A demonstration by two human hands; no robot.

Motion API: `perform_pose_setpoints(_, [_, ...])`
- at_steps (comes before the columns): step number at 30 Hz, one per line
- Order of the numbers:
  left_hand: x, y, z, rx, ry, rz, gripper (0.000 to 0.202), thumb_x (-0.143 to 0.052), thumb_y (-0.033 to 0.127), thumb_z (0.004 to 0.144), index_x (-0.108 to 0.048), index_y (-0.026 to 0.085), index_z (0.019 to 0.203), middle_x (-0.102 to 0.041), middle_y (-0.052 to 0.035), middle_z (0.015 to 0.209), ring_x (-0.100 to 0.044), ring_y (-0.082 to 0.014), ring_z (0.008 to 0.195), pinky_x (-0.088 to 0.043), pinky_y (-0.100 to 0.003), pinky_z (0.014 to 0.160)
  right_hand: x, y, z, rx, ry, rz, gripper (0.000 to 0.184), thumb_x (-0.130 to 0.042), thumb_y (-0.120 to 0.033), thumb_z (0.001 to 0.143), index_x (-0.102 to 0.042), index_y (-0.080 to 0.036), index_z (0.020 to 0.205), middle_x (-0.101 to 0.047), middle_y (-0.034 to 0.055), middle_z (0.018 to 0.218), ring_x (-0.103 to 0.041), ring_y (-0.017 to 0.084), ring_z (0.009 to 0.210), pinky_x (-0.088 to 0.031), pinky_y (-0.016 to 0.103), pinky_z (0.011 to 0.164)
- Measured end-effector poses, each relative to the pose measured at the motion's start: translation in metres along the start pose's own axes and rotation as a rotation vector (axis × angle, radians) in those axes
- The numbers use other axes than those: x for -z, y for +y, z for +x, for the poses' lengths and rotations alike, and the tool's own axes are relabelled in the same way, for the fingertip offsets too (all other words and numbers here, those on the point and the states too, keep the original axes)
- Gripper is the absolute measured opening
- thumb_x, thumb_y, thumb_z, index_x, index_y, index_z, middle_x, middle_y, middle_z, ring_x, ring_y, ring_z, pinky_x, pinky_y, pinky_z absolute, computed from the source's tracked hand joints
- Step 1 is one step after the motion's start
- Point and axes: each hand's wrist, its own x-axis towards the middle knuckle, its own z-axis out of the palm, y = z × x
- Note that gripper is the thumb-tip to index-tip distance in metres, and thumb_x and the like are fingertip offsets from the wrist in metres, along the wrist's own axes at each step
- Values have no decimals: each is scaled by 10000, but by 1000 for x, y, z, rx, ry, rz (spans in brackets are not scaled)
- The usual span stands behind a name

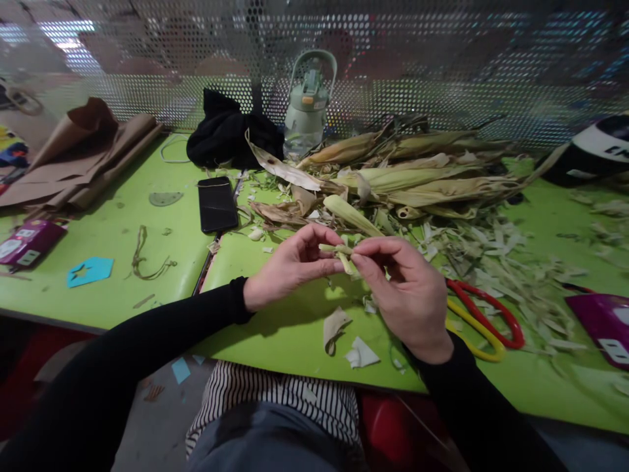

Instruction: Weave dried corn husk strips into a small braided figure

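Between my two hands is a small pale-green piece of corn husk, folded or knotted; its exact shape is partly covered by my fingers. My left hand pinches its left end with thumb and fingers. From the other side my right hand grips it between thumb and forefinger. Just beyond my fingers lies a rolled green husk, at the front of a pile of dried corn husks. Scissors with red and yellow handles rest beside my right wrist, their blades hidden.
Husk shreds cover the right of the green table. A black phone, a water bottle, black cloth and brown paper lie left and behind. Purple packs sit at both sides. A perforated metal screen stands behind.
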Motion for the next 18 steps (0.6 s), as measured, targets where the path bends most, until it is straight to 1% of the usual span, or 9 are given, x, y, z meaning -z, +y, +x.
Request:
perform_pose_setpoints(2, [1, -1, 1, -5, -13, -8, 297, -813, 174, 768, -592, 147, 965, -601, 13, 914, -612, -59, 775, -527, -212, 754, 1, 1, 0, 3, 9, 11, 24, -683, -243, 905, -681, -265, 915, -698, 18, 863, -623, 171, 725, -492, 316, 633])
perform_pose_setpoints(4, [0, -2, 0, -35, 0, 3, 290, -822, 170, 759, -604, 141, 948, -611, 10, 910, -611, -63, 789, -525, -212, 761, 1, 1, -1, 17, 12, 30, 26, -683, -238, 904, -682, -263, 913, -700, 15, 866, -622, 167, 719, -490, 308, 626])
perform_pose_setpoints(6, [-2, -3, -1, -79, 38, 24, 312, -845, 154, 724, -603, 141, 920, -616, 9, 921, -613, -72, 829, -520, -211, 778, 2, 1, -1, 37, 13, 46, 30, -683, -231, 905, -681, -259, 913, -704, 14, 877, -626, 165, 728, -491, 301, 628])
perform_pose_setpoints(8, [-4, -3, -3, -77, 79, 35, 345, -862, 150, 700, -596, 145, 919, -622, 12, 918, -612, -78, 843, -513, -211, 774, 2, 1, 0, 56, 7, 46, 37, -683, -223, 904, -678, -257, 917, -708, 14, 895, -633, 165, 748, -496, 300, 642])
perform_pose_setpoints(13, [-6, 0, -5, 112, 79, 28, 364, -853, 255, 734, -610, 130, 974, -654, 19, 794, -606, -74, 719, -482, -215, 682, 1, -1, 1, 69, -53, 28, 58, -669, -195, 910, -663, -252, 917, -705, 5, 887, -644, 152, 752, -512, 290, 664])
perform_pose_setpoints(15, [-5, 0, -5, 164, 97, 37, 384, -864, 298, 722, -622, 122, 962, -672, 15, 779, -613, -75, 715, -475, -220, 689, 1, -2, 1, 63, -64, 24, 65, -658, -185, 915, -659, -251, 915, -703, 4, 884, -645, 148, 745, -519, 287, 664])
perform_pose_setpoints(18, [-4, 0, -5, 233, 112, 33, 411, -879, 384, 689, -617, 122, 866, -688, 2, 783, -654, -102, 755, -487, -250, 731, 0, -2, 2, 51, -57, 23, 75, -654, -177, 916, -657, -251, 910, -698, -1, 872, -639, 142, 729, -519, 283, 652])
